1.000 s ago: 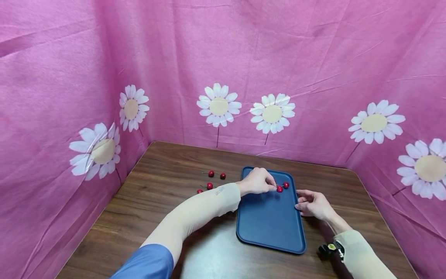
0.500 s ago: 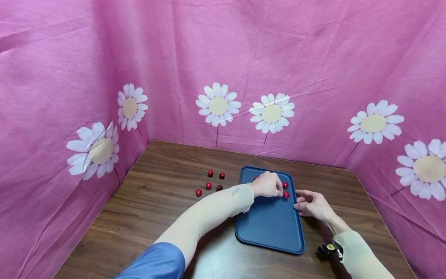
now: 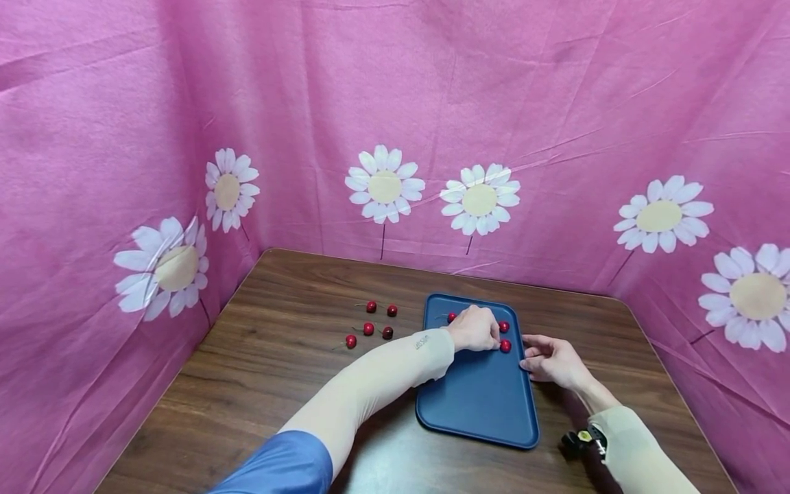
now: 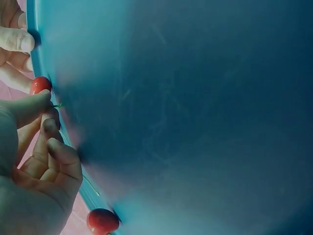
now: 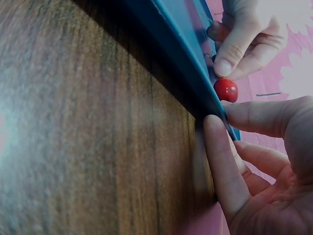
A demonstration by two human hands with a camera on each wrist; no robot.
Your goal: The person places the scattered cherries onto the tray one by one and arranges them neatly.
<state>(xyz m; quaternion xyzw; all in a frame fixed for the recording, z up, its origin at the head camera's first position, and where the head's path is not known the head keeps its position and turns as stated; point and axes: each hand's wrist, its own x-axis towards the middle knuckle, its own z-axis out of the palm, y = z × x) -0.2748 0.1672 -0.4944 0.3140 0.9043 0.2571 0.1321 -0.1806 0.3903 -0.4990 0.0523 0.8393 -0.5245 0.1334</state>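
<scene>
My left hand (image 3: 476, 328) reaches over the blue tray (image 3: 478, 405), thumb and fingertip pinching the stem of a red cherry (image 3: 505, 346). In the left wrist view a bit of green stem (image 4: 57, 105) pokes past the fingertips, just below that cherry. Another cherry (image 3: 504, 327) lies right behind it near the tray's right edge, and one more cherry (image 3: 452, 317) sits toward the far left, partly screened by the hand. My right hand (image 3: 555, 360) grips the tray's right rim, the rim between its fingertips in the right wrist view (image 5: 264, 161).
Several loose cherries (image 3: 368, 329) with stems lie on the brown wooden table (image 3: 259, 384) left of the tray. A pink curtain (image 3: 296, 103) with daisies closes off the back and sides. A black device (image 3: 577, 442) is strapped at the right wrist.
The left hand has carried its cherry rightward and closer to me, setting it in front of the one at the right edge. Over the last half second it barely moves. The right hand stays put.
</scene>
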